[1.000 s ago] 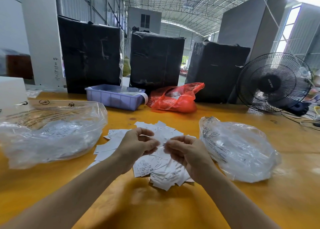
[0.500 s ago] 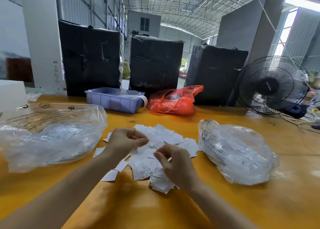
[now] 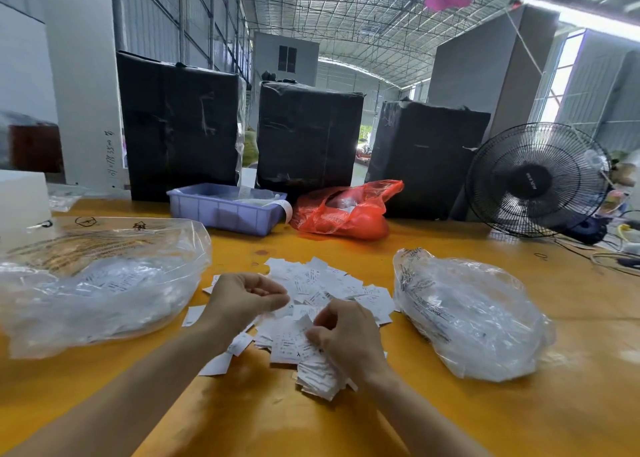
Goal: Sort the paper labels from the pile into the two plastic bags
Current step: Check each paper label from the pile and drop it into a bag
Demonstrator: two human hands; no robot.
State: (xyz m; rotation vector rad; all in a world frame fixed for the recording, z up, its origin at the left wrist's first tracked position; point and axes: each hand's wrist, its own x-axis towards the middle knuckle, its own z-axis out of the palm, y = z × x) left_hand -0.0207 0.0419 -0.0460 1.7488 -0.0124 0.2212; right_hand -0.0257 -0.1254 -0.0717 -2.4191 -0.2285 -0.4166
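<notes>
My left hand [image 3: 242,297] and right hand [image 3: 341,335], fingers curled, pinch labels over the pile [image 3: 329,290], which lies between two plastic bags [image 3: 478,321].

Your pile of white printed paper labels [image 3: 322,304] lies loose and overlapping at table centre, strays off its left edge. Clear plastic bag [image 3: 104,283] lies left, crumpled, labels visible inside. Second clear bag [image 3: 471,318] lies right, rumpled, just beside the pile.
</notes>
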